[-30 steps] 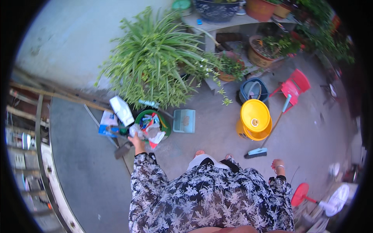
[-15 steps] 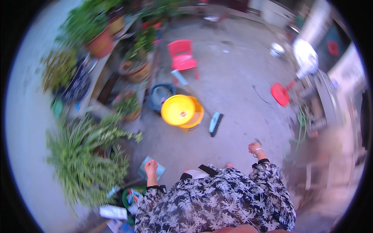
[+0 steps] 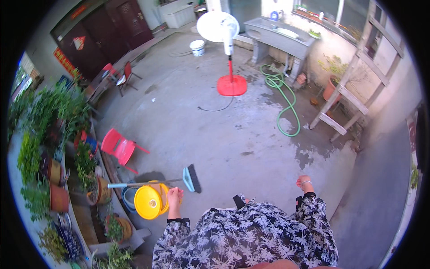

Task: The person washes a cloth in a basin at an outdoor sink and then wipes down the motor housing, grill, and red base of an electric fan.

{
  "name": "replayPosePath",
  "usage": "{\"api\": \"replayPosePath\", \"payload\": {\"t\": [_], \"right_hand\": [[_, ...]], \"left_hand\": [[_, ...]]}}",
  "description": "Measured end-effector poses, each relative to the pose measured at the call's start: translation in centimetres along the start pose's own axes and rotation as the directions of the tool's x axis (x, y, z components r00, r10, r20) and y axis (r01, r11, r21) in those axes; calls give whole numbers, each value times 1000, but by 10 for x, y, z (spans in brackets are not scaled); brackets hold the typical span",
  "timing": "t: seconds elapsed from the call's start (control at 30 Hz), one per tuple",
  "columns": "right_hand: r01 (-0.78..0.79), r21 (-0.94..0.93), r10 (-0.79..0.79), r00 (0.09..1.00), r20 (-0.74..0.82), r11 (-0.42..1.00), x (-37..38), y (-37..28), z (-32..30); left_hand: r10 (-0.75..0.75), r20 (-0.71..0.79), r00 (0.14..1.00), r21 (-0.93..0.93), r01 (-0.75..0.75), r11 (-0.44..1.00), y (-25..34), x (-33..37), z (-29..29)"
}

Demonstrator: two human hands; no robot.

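My left hand (image 3: 175,196) is raised in front of me with its fingers curled in and nothing in them. In the picture it overlaps the edge of a yellow bucket (image 3: 164,193), whose round yellow lid (image 3: 148,202) sits tilted on top. A broom (image 3: 191,179) with a light blue head and dark bristles lies across behind the bucket. Part of a blue-grey tub (image 3: 128,198) shows beside it. Out to the right, my right hand (image 3: 304,183) wears a bracelet; its fingers are loosely curled and empty, over bare concrete.
Left are a red plastic chair (image 3: 120,146) and several potted plants (image 3: 59,197) on ledges. Ahead stands a fan with a red base (image 3: 232,85), near a white bucket (image 3: 197,48). A green hose (image 3: 289,106), a stone sink (image 3: 280,35) and a wooden ladder (image 3: 354,96) stand or lie right.
My view has swung to the right, so the bucket, broom and red chair now appear farther left. The sink and ladder have come clearly into view. Both hands stay raised and empty.
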State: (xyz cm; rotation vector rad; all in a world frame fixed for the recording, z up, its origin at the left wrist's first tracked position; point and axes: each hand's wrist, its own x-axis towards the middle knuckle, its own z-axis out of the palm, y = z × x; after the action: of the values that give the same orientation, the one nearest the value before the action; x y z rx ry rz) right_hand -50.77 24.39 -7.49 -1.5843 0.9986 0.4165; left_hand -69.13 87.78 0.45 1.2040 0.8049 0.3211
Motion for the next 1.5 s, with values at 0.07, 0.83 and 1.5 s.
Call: {"api": "replayPosePath", "payload": {"t": [0.07,0.83,1.5], "right_hand": [[10,72,-2,995,-101,997,69,14,-72],[209,248,-183,975,-123,946,350,-640,23],[546,-26,-538,832,131,838,754,-1359,43]], "left_hand": [[-26,159,987,47,19,999,1,44,121],[-34,512,858,255,-114,960,194,509,902],[350,323,879,52,-386,921,456,841,1392]]}}
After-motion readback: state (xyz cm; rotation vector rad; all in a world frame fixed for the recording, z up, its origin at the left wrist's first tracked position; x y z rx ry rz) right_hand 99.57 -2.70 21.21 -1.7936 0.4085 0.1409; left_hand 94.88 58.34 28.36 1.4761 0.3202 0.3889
